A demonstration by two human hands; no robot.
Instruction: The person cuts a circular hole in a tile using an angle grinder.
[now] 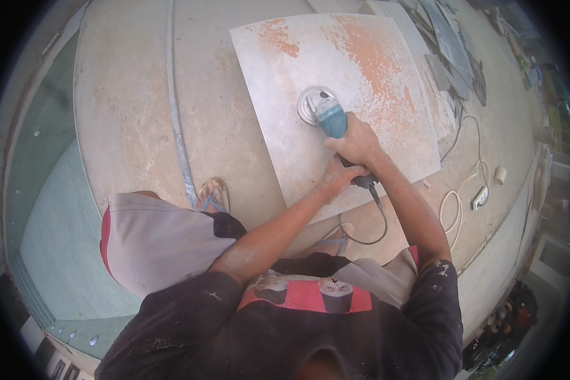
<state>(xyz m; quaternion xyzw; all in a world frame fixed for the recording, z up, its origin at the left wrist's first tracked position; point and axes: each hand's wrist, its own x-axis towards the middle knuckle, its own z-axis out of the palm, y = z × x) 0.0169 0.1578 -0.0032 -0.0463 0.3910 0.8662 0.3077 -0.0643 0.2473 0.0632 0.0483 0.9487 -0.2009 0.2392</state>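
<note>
A teal and black angle grinder (pixel 329 117) lies with its round disc (pixel 305 111) against a large pale board (pixel 278 145) that has flaking orange patches. My right hand (pixel 354 142) is closed around the grinder's body just behind its head. My left hand (pixel 341 174) grips the dark rear part of the tool, below and left of my right hand. A black power cord (pixel 383 212) hangs from the back of the grinder and loops down past the board's lower edge.
Grey slabs and strips (pixel 453 57) are stacked at upper right. A white power strip (pixel 480 197) with looped cable and a small cylinder (pixel 500 175) lie right of the board. A long rail (pixel 177 133) runs along the floor at left, beside a greenish basin (pixel 50 228). My sandalled foot (pixel 212 196) shows.
</note>
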